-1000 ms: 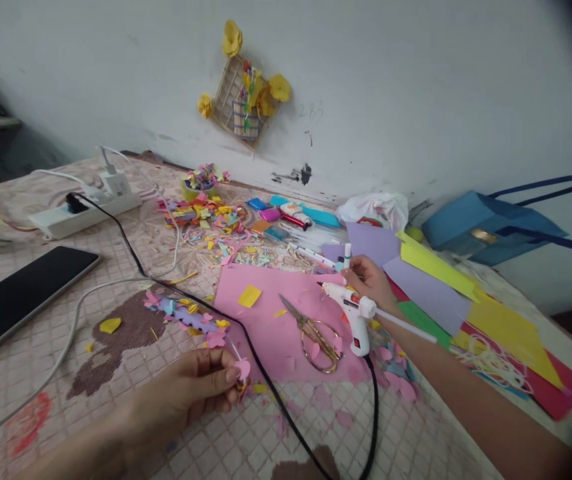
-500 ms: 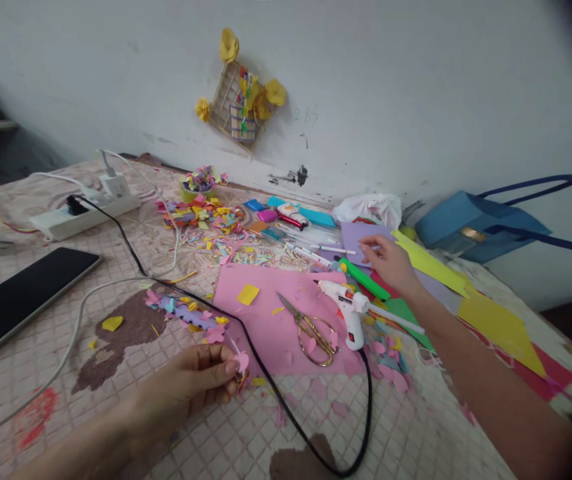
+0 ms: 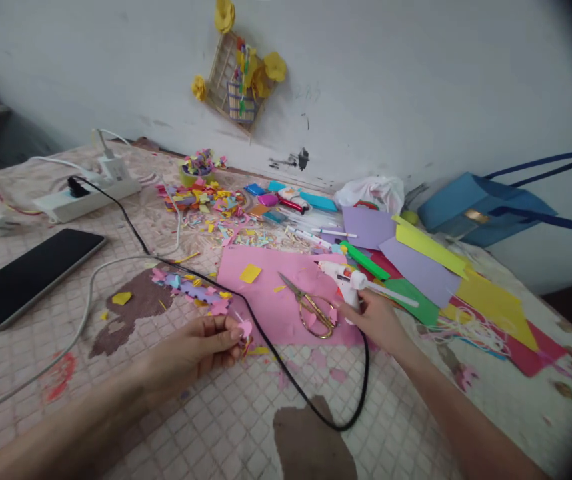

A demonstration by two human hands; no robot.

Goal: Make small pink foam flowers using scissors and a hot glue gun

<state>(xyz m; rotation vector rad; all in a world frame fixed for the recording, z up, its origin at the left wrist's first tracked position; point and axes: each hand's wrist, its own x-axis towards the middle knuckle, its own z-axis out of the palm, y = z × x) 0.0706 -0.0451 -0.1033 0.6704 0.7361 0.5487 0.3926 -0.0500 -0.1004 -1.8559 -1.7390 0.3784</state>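
Note:
My left hand (image 3: 211,341) pinches a small pink paper cutout (image 3: 246,328) with a thin white strand; bits of other colours show below the fingertips. My right hand (image 3: 379,320) is closed round the handle of a white glue gun (image 3: 350,288), whose nozzle points left over a pink sheet (image 3: 261,313). A white glue stick (image 3: 393,293) sticks out of the gun's back. Gold-handled scissors (image 3: 311,308) lie on the sheet beside the gun, with a yellow paper square (image 3: 251,273) farther left. Just beyond my left hand is a strip of purple paper with colourful cutouts (image 3: 191,287).
The gun's black cord (image 3: 271,353) loops across the table to a white power strip (image 3: 86,199). A phone (image 3: 31,277) lies at left. Heaped paper scraps (image 3: 206,200), coloured sheets (image 3: 421,270) and a blue bag (image 3: 483,207) stand toward the wall.
My right hand has come down and nearer from the purple paper and taken hold of the glue gun. My left hand keeps the pink cutout. The view has shifted slightly.

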